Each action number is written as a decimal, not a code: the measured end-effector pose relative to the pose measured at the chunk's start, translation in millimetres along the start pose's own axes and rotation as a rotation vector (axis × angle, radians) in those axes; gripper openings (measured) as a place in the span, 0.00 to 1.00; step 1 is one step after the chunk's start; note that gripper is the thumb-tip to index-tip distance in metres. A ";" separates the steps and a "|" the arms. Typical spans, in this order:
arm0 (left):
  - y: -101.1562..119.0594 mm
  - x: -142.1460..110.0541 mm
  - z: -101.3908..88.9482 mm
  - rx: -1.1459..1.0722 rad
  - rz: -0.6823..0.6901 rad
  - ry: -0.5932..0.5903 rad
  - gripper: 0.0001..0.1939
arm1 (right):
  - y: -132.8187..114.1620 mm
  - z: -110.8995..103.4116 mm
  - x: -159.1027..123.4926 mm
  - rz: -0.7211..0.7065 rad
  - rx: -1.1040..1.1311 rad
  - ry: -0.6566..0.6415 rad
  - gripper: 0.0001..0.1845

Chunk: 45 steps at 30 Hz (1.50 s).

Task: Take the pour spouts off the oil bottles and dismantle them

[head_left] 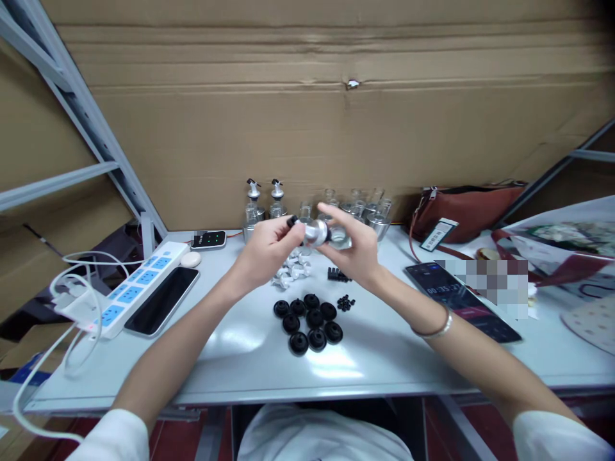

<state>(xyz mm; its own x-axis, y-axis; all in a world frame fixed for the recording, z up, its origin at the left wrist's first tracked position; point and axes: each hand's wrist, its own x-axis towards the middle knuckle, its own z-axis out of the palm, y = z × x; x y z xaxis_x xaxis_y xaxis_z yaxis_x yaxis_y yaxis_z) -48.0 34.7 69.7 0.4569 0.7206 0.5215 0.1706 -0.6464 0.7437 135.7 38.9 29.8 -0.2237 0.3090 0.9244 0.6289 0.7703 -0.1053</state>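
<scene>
A silver bottle pourer [314, 232] with a black tip and a black collar is held tilted above the table. My left hand [269, 246] pinches it near the black tip with thumb and fingers. On the other side my right hand [353, 243] curves around the black collar end, thumb below and fingers above. Clear glass shows behind that collar; whether it is held or stands behind, I cannot tell. Silver-white spout parts [292, 270] lie just under the hands. Several round black stoppers [314, 318] are grouped nearer to me, beside small black pieces [345, 303] and black clips [339, 274].
Glass bottles [378, 221] stand along the cardboard at the back, and two carry pourers [277, 189]. On the left are a power strip [137, 288], a phone [162, 301] and white cables. To the right lie a phone with a timer [461, 301] and a brown bag [466, 214].
</scene>
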 end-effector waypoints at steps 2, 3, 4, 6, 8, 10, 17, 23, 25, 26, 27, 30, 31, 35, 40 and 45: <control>0.2 1.5 -6.9 0.108 0.051 0.131 0.18 | 4.1 6.7 4.2 0.156 0.072 0.112 0.16; 0.0 2.3 -11.3 0.176 0.081 0.189 0.17 | 6.8 11.2 6.4 0.230 0.119 0.163 0.13; -0.6 3.2 -15.9 0.245 0.106 0.230 0.17 | 9.9 16.2 8.6 0.288 0.161 0.198 0.10; -3.2 5.2 -24.5 0.375 0.132 0.257 0.16 | 17.5 27.3 12.6 0.357 0.211 0.225 0.07; -7.4 7.8 -31.0 0.489 0.127 0.259 0.15 | 26.6 38.4 15.9 0.379 0.214 0.233 0.08; -12.1 10.2 -34.7 0.572 0.102 0.260 0.16 | 36.2 48.8 18.2 0.391 0.202 0.239 0.09; -19.3 12.1 -38.1 0.655 0.054 0.217 0.18 | 65.0 82.3 18.4 0.442 0.176 0.217 0.10; -23.8 12.9 -41.4 0.709 0.025 0.145 0.16 | 78.0 106.1 10.4 0.472 0.129 0.152 0.12; -27.1 13.1 -41.8 0.711 0.022 0.074 0.16 | 80.5 111.8 6.6 0.468 0.097 0.127 0.12; -29.0 13.2 -41.7 0.710 0.028 0.027 0.15 | 82.0 114.0 5.2 0.460 0.079 0.113 0.13; -30.9 13.2 -41.6 0.714 0.038 -0.026 0.15 | 83.8 115.5 4.4 0.449 0.059 0.099 0.13; -36.2 13.4 -40.6 0.754 0.073 -0.172 0.14 | 88.5 114.1 6.3 0.392 -0.021 0.058 0.14; -37.8 13.6 -40.1 0.774 0.078 -0.206 0.14 | 88.6 111.0 7.9 0.363 -0.052 0.043 0.14; -43.9 12.7 -32.9 0.885 0.069 -0.323 0.10 | 71.1 83.4 6.5 0.181 -0.174 -0.086 0.12; -57.5 4.9 -1.2 0.946 0.116 -0.456 0.05 | 28.2 37.4 -28.5 -0.061 -0.239 -0.342 0.15; -66.4 -1.4 28.4 0.936 0.184 -0.547 0.04 | 15.9 20.8 -59.5 -0.145 -0.247 -0.439 0.20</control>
<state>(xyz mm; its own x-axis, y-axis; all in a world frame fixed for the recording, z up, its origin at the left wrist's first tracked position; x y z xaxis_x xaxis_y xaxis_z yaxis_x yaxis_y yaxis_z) -35.1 69.5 7.7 0.8289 0.5347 0.1645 0.5493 -0.8336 -0.0582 143.5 44.3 -34.5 -0.5789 0.4548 0.6767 0.7135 0.6843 0.1505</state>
